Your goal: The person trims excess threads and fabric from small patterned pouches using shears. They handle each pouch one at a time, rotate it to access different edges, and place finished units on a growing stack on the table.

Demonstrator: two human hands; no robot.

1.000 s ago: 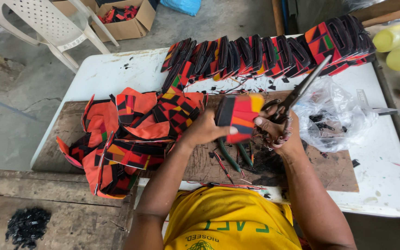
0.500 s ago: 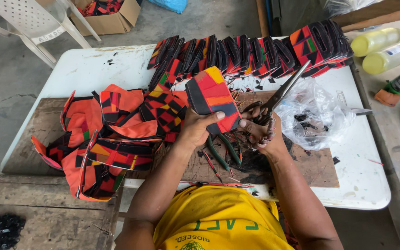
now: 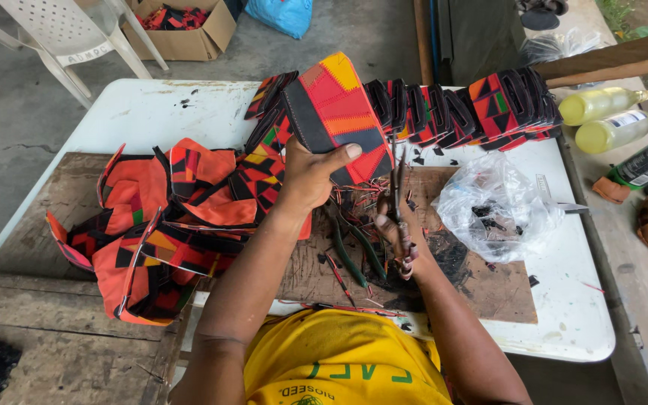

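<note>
1. A white table (image 3: 151, 112) carries a brown work board (image 3: 489, 281) laid along its near edge; all items noted below rest on or above these two.
2. A loose heap of red, orange and black patterned fabric pieces (image 3: 166, 225) is spread over the left half of the board, toward the near-left corner.
3. A row of folded patterned pieces (image 3: 481, 105) is stood on edge along the far edge of the table, running toward the far-right corner.
4. A clear plastic bag (image 3: 496, 206) lies at the right side of the board, just beside the right hand.
5. The patterned fabric piece (image 3: 339, 112) is held raised above the middle of the board, its long axis tilted from near-right up to far-left.
6. The left hand (image 3: 313, 176) is closed around the lower edge of that piece, thumb pressed across its face.
7. The right hand (image 3: 399, 240) is curled around scissors (image 3: 399, 202), blades pointing away toward the far edge. The held piece lies directly beyond the blade tips, up and slightly left; the tips appear just short of its lower edge, contact not confirmed.
</note>
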